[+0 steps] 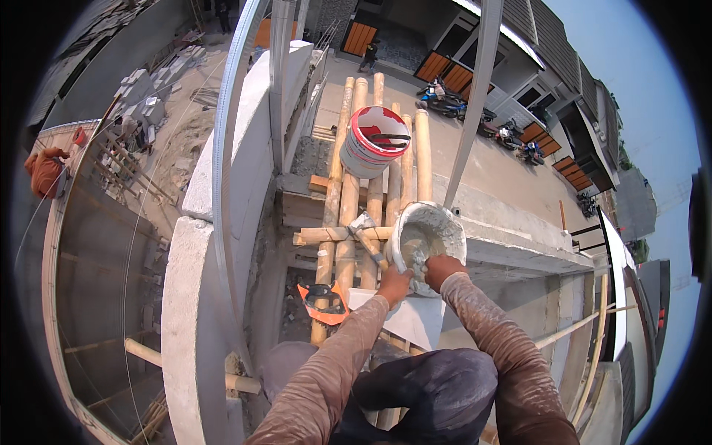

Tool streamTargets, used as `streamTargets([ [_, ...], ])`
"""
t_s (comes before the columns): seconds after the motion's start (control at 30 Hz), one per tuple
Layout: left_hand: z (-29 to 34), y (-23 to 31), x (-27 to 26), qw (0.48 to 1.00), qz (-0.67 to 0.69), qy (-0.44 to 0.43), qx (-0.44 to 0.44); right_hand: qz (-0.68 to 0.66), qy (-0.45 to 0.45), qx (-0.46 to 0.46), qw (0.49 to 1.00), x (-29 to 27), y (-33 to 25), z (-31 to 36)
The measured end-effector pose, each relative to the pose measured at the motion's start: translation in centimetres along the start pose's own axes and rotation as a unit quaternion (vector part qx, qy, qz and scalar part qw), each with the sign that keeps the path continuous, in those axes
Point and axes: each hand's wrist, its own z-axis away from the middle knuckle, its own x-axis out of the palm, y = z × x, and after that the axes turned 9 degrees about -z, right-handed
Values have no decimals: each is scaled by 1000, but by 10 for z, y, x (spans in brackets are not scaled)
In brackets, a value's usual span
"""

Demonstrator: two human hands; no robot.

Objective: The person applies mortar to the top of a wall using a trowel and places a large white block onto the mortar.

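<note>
A whitish bucket (457, 236) smeared with grey mortar tilts toward me on the bamboo poles. My left hand (394, 286) is closed at its near left rim. Over the near right rim reaches my right hand (443, 271), fingers curled around something in the bucket's mouth; what it grips is hidden. Wet mortar (420, 239) lies inside. Left of the bucket rests a tool with a wooden handle (372, 251) and a pale head. A white flat sheet (419, 320) lies beneath my hands, and an orange-and-black item (324, 303) sits near my left forearm.
Farther along the bamboo poles (347, 256) stands a red-and-white bucket (362, 157) holding dark items. A pale block wall (191, 289) rises at left beside a metal upright (222, 156). Drops open on both sides; a person in orange (47, 174) is far left. Motorbikes (442, 98) are parked below.
</note>
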Motion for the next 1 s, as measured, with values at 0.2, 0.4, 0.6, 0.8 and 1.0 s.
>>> streamTargets([
  [0.2, 38, 48, 35, 982, 174, -12, -69, -54, -34, -39, 997, -25, 54, 0],
  [0.4, 34, 44, 28, 993, 107, 5, -53, -17, 105, 31, 994, 1, 36, -13],
  [0.6, 24, 23, -5, 999, 48, -8, -1, -31, 2, 9, 999, -28, -14, 17],
  [0.8, 68, 74, 27, 996, -43, 83, 12, -46, 70, 68, 994, -60, 43, 16],
  [1.0, 148, 127, 19, 984, -8, 174, 36, 3, -48, -8, 999, -88, 2, 81],
])
